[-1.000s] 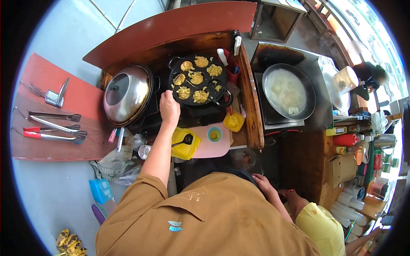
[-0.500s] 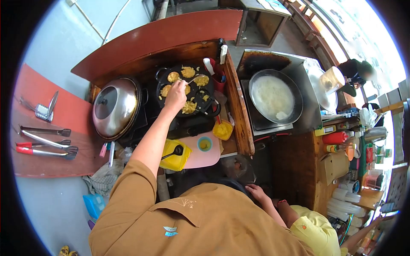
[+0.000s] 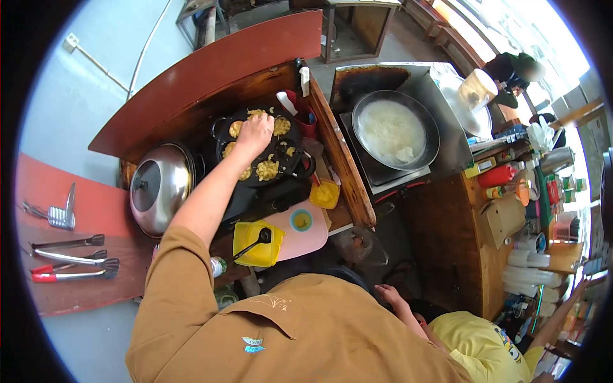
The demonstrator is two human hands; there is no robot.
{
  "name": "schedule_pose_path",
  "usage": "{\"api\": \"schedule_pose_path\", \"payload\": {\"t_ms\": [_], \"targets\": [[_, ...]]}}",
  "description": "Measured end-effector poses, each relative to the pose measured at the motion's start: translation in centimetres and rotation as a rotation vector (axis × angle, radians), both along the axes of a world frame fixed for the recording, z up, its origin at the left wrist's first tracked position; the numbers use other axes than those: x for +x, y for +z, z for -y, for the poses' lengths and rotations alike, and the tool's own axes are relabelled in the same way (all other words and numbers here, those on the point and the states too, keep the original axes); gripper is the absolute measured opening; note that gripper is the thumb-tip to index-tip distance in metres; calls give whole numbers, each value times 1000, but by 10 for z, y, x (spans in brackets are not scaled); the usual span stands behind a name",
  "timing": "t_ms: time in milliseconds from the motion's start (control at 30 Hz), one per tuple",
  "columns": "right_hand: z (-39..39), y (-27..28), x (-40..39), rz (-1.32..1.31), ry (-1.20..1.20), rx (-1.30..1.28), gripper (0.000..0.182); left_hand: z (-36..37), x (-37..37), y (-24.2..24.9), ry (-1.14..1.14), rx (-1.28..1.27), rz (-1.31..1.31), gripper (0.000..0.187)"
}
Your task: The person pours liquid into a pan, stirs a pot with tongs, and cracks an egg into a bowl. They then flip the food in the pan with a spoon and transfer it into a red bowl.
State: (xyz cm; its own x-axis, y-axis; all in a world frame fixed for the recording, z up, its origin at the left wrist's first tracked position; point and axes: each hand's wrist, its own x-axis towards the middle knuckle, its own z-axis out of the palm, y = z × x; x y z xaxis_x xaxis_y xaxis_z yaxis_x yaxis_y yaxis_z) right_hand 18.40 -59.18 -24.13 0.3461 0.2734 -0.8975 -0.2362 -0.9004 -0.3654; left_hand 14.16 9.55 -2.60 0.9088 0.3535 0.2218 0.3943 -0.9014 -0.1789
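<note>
My left hand (image 3: 255, 135) is closed over the dark round-welled pan (image 3: 281, 139), at its upper middle. The metal spoon seen in it earlier is mostly hidden behind the fingers. Golden batter pieces lie in the wells, among them one lump (image 3: 267, 170) just below my hand. Near my waist at the lower right, my right hand (image 3: 387, 294) has its fingers curled together, with nothing visible in them. A yellow container (image 3: 271, 255) with a black ladle (image 3: 263, 236) and a blue-rimmed cup (image 3: 301, 220) stand below the pan.
A domed lid (image 3: 163, 185) is left of the pan. To the right, a large wok (image 3: 396, 131) holds pale liquid. Tongs (image 3: 76, 275) lie on the red ledge at far left. A person in yellow (image 3: 476, 338) is close at my lower right; another (image 3: 511, 73) is farther back.
The view has shifted, so the stove and ledge sit differently in it. My left hand has moved up over the pan's upper wells, and the spoon no longer shows clearly.
</note>
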Motion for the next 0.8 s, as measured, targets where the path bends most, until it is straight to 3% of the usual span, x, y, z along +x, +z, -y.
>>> {"api": "schedule_pose_path", "payload": {"t_ms": [67,167,433,567,800], "targets": [[3,-5,-10,-28,-59,-24,57,-16,17,7,-79,60,24,15],[-2,2,-21,-71,-142,-17,56,-34,45,45,-152,62,-243,19],[-7,4,-56,-64,-275,37,55,-63,88,85,-74,-56,-620,15],[-7,8,-68,-95,-310,-5,56,-91,72,68,37,-283,-571,24],[1,0,-78,-64,-325,61,53,-91,26,35,-231,-114,-224,15]]}}
